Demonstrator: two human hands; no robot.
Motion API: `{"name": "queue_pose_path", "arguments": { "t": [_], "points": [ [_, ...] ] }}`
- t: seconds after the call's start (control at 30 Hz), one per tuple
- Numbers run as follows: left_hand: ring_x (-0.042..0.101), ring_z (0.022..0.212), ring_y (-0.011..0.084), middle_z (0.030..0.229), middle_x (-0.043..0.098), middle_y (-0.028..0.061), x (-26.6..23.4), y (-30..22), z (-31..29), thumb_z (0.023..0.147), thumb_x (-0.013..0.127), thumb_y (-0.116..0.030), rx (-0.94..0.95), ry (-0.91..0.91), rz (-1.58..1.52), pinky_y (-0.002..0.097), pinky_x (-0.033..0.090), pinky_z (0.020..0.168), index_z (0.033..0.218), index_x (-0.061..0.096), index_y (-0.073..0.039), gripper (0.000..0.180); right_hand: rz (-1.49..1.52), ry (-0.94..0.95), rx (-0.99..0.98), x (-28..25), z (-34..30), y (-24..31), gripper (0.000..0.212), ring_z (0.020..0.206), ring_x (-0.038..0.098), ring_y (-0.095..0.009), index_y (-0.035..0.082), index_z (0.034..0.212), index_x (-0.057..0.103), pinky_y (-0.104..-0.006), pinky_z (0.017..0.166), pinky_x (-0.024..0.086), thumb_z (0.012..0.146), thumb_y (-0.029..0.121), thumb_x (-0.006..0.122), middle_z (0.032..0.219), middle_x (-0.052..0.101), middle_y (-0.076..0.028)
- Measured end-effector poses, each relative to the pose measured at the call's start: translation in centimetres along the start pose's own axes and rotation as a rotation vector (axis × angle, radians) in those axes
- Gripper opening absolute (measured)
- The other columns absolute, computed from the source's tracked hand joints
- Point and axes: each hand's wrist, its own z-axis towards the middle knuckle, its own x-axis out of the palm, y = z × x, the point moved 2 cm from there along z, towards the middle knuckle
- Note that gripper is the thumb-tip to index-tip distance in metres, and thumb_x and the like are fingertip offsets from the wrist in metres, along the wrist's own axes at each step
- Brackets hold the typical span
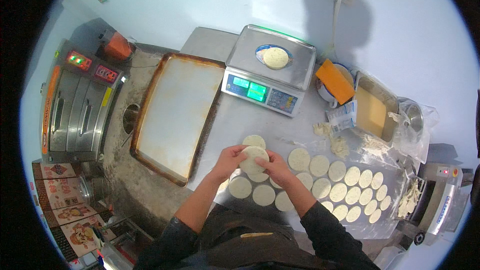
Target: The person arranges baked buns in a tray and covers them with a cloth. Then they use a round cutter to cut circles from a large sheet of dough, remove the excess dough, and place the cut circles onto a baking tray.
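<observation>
Dough rounds [255, 161]: one between the fingers [235, 153], more than twenty around and right of them; beyond, one on one plate [259, 54] atop one scale [270, 77]; left, one baking tray [175, 112].

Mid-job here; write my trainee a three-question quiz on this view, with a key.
1. What are the left hand and right hand holding together?
2. True or false: the large shallow baking tray lies to the right of the digital scale.
3. What sits over the scale's pan?
A) A rolling pin
B) A pale dough round
C) A kitchen knife

Key:
1. One flat, pale dough disc.
2. False; the tray is to the left.
3. B.
</observation>
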Motion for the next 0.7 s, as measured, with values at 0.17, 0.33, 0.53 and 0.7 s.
{"name": "queue_pose_path", "arguments": {
  "t": [0.17, 0.33, 0.53, 0.7],
  "points": [
    [0.067, 0.097, 0.0139, 0.119, 0.073, 0.0053, 0.6, 2.8, 3.3, 0.111, 0.059, -0.018, 0.018, 0.016, -0.146, 0.0308, 0.057, 0.079, 0.138, 0.069, -0.001, 0.034, -0.432, -0.279, -0.122, -0.9, -0.2, 1.4, 0.05, 0.094, 0.07, -0.016, 0.003, 0.134, 0.069, -0.0337, 0.084, 0.057, 0.095, 0.031, 0.081, 0.108, 0.076, -0.007],
    [0.07, 0.111, 0.0227, 0.128, 0.071, 0.0113, -0.6, 2.7, 4.8, 0.108, 0.059, -0.012, -0.061, 0.115, -0.334, 0.038, 0.059, 0.097, 0.142, 0.061, 0.0, 0.036, -0.758, -0.43, -0.341, 1.8, 1.3, 4.6, 0.051, 0.1, 0.073, -0.022, 0.002, 0.134, 0.069, -0.0374, 0.084, 0.058, 0.093, 0.029, 0.081, 0.111, 0.077, -0.016],
    [0.065, 0.129, 0.0309, 0.143, 0.063, 0.0159, -5.5, -2.4, 8.1, 0.108, 0.06, -0.015, -0.131, 0.221, -0.819, 0.0462, 0.054, 0.112, 0.149, 0.05, 0.002, 0.046, -0.939, -0.767, -0.639, -1.9, 11.7, 18.7, 0.049, 0.092, 0.074, -0.02, 0.0, 0.132, 0.07, -0.0356, 0.084, 0.058, 0.093, 0.028, 0.081, 0.1, 0.079, -0.014],
    [0.064, 0.131, 0.0312, 0.145, 0.063, 0.0168, -7.9, -11.9, 15.0, 0.108, 0.061, -0.015, 0.042, 0.152, -0.681, 0.0468, 0.052, 0.115, 0.15, 0.05, 0.001, 0.046, -1.173, -1.145, -0.305, -4.3, 20.2, 29.8, 0.074, 0.126, 0.065, -0.042, -0.004, 0.139, 0.066, -0.0492, 0.109, 0.051, 0.091, 0.052, 0.076, 0.133, 0.069, -0.028]
  ]
}}
